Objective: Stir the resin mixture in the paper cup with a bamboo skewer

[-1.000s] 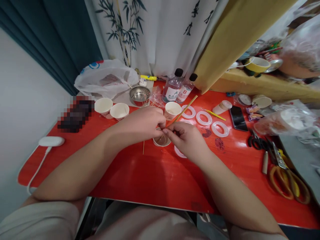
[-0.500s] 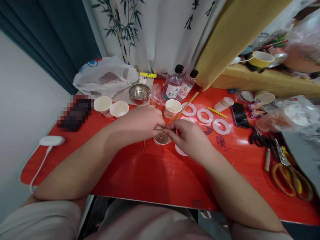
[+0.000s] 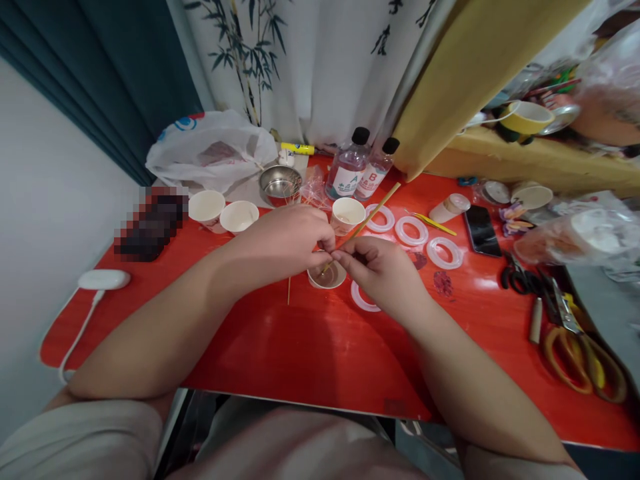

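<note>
My left hand [image 3: 287, 240] is closed, its fingers curled at the rim of a small paper cup [image 3: 327, 275] on the red table [image 3: 300, 347]. Just to its right, my right hand [image 3: 383, 270] pinches a long thin wooden stick [image 3: 367, 220]. The stick's lower end dips into the cup and its upper end slants up to the right. The two hands' fingertips meet over the cup. A white ring mould [image 3: 361, 299] lies partly under my right hand.
Three more white rings [image 3: 411, 230] lie behind the hands, with another paper cup [image 3: 347, 213], two bottles marked A and B [image 3: 357, 170], a metal bowl [image 3: 280, 185] and two cups [image 3: 223, 210]. A phone [image 3: 481, 229], scissors [image 3: 517, 279] and pliers [image 3: 575, 347] lie at right.
The hands stayed over the cup with only small finger movements. The stick tilted slightly, and the view shifted a little.
</note>
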Available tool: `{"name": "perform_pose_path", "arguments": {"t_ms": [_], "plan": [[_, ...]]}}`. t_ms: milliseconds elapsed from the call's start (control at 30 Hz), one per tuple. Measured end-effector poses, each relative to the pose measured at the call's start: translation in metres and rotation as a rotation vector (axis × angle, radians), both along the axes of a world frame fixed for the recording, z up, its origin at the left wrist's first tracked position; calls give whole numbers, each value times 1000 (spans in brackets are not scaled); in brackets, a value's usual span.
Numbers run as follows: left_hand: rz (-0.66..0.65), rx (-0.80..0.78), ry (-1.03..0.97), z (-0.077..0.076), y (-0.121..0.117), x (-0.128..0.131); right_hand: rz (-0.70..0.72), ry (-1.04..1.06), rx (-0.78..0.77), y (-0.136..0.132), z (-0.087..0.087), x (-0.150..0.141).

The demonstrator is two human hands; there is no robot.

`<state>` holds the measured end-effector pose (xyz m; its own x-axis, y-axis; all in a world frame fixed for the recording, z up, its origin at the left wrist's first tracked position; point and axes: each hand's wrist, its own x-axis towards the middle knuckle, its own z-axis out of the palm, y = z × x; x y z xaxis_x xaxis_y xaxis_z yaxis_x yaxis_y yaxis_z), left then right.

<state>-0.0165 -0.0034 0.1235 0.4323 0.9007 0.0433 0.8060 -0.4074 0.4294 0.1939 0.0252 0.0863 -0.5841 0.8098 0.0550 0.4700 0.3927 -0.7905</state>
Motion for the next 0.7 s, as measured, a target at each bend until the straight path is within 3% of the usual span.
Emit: {"name": "perform_pose_path", "arguments": {"t_ms": [700], "plan": [[-60,10,17,-5,1,-1,50,-73,74,1,1,4]]}}
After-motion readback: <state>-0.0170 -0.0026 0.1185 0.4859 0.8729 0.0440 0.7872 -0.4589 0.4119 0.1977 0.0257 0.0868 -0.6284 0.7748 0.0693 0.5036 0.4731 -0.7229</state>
